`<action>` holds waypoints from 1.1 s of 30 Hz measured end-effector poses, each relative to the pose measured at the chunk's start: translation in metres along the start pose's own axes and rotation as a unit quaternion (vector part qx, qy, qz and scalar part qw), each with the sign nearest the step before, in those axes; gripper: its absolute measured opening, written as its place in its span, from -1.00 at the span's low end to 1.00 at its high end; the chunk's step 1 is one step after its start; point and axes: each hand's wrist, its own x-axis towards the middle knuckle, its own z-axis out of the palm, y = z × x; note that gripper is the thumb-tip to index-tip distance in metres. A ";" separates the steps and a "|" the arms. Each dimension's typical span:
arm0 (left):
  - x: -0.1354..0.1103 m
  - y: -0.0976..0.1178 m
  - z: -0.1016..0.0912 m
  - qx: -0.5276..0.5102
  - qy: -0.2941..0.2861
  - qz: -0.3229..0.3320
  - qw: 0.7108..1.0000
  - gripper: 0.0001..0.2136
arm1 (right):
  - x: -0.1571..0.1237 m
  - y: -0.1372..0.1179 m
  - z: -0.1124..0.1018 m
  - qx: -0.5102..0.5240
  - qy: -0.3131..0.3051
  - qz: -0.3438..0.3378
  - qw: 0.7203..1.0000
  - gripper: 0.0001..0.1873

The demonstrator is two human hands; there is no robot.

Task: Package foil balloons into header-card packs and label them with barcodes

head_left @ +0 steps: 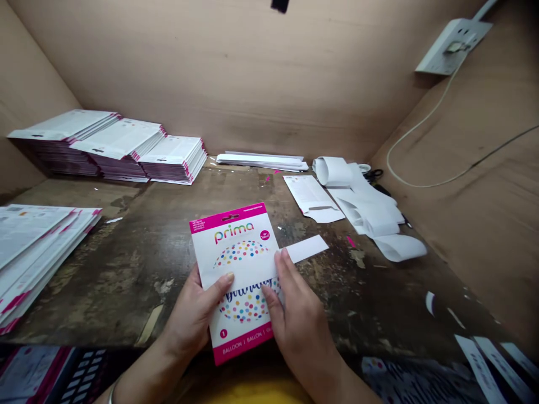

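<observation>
A white and pink balloon packet (240, 230), printed "prima", is held up in front of me, slightly tilted. A white paper strip (309, 248) lies across its front, hiding part of the printed balloon and sticking out past the right edge. My left hand (196, 311) grips the packet's left side, its thumb pressing on the strip. At the right edge, my right hand (301, 314) closes on the strip against the packet, fingertips at the strip's upper side and thumb on the packet front.
Stacked packets (168, 151) stand at the back left, with another pile (37, 241) nearer. Paper strips (261, 161) lie along the back wall. To the right are an envelope-like packet (311, 196), curled white paper (370, 207) and scissors (373, 174). A power strip (452, 47) hangs above a cable.
</observation>
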 end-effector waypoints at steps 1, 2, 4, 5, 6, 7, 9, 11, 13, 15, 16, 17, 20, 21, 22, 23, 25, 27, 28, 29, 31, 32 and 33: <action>-0.001 -0.001 -0.001 -0.007 -0.002 0.000 1.000 -0.31 | 0.004 0.001 -0.002 0.069 -0.018 0.051 0.996 -0.44; -0.002 -0.001 -0.002 -0.014 -0.005 -0.002 1.000 -0.29 | 0.010 0.002 -0.005 0.156 -0.044 0.106 0.981 -0.44; -0.003 0.000 -0.003 -0.021 -0.013 -0.008 1.000 -0.26 | 0.020 0.005 -0.010 0.360 -0.122 0.217 0.899 -0.47; -0.003 0.000 -0.003 -0.023 -0.019 -0.009 1.000 -0.26 | 0.025 0.006 -0.012 0.457 -0.163 0.262 0.834 -0.50; -0.004 0.001 -0.003 -0.025 -0.026 -0.009 0.999 -0.28 | 0.029 0.007 -0.014 0.535 -0.198 0.297 0.766 -0.53; -0.004 0.001 -0.003 -0.028 -0.035 -0.008 0.999 -0.30 | 0.032 0.008 -0.016 0.591 -0.225 0.321 0.705 -0.56; -0.005 0.000 -0.003 -0.037 -0.057 -0.008 0.998 -0.33 | 0.035 0.010 -0.020 0.646 -0.259 0.349 0.628 -0.58; -0.006 -0.003 -0.002 -0.045 -0.077 -0.012 0.996 -0.36 | 0.036 0.010 -0.021 0.668 -0.282 0.356 0.590 -0.57; -0.006 -0.005 -0.002 -0.048 -0.091 -0.012 0.995 -0.39 | 0.035 0.010 -0.019 0.675 -0.289 0.357 0.577 -0.56; -0.006 -0.005 -0.004 -0.044 -0.093 0.000 0.995 -0.43 | 0.035 0.009 -0.017 0.672 -0.282 0.364 0.580 -0.55; -0.006 -0.004 -0.005 -0.039 -0.091 0.002 0.995 -0.44 | 0.034 0.009 -0.017 0.668 -0.276 0.368 0.585 -0.54; -0.006 -0.002 -0.006 -0.036 -0.087 -0.001 0.996 -0.45 | 0.034 0.009 -0.016 0.665 -0.267 0.372 0.591 -0.53; -0.010 0.009 -0.010 -0.055 -0.090 -0.064 0.992 -0.48 | 0.034 0.012 -0.019 0.658 -0.207 0.374 0.620 -0.49; -0.011 0.012 -0.012 -0.066 -0.099 -0.099 0.988 -0.46 | 0.033 0.014 -0.020 0.654 -0.184 0.370 0.634 -0.48; -0.012 0.014 -0.013 -0.077 -0.107 -0.130 0.983 -0.43 | 0.032 0.016 -0.020 0.647 -0.171 0.365 0.647 -0.46; -0.012 0.015 -0.014 -0.082 -0.113 -0.152 0.978 -0.43 | 0.031 0.018 -0.020 0.638 -0.170 0.363 0.657 -0.45; -0.010 0.014 -0.015 -0.079 -0.096 -0.159 0.979 -0.53 | 0.027 0.022 -0.017 0.625 -0.199 0.368 0.659 -0.43; -0.005 0.010 -0.016 -0.067 -0.035 -0.121 0.990 -0.64 | 0.023 0.024 -0.012 0.623 -0.230 0.385 0.641 -0.43; -0.002 0.008 -0.016 -0.055 0.002 -0.098 0.994 -0.68 | 0.022 0.025 -0.008 0.627 -0.236 0.396 0.628 -0.45; 0.001 0.007 -0.017 -0.036 0.037 -0.077 0.996 -0.71 | 0.021 0.026 -0.004 0.631 -0.236 0.408 0.616 -0.47; 0.006 0.008 -0.019 0.041 0.088 -0.030 0.995 -0.76 | 0.021 0.026 0.003 0.640 -0.227 0.428 0.596 -0.50; 0.008 0.010 -0.020 0.081 0.102 -0.010 0.991 -0.78 | 0.021 0.026 0.006 0.644 -0.221 0.434 0.590 -0.51; 0.010 0.013 -0.023 0.123 0.110 0.010 0.986 -0.81 | 0.022 0.025 0.008 0.647 -0.217 0.438 0.586 -0.52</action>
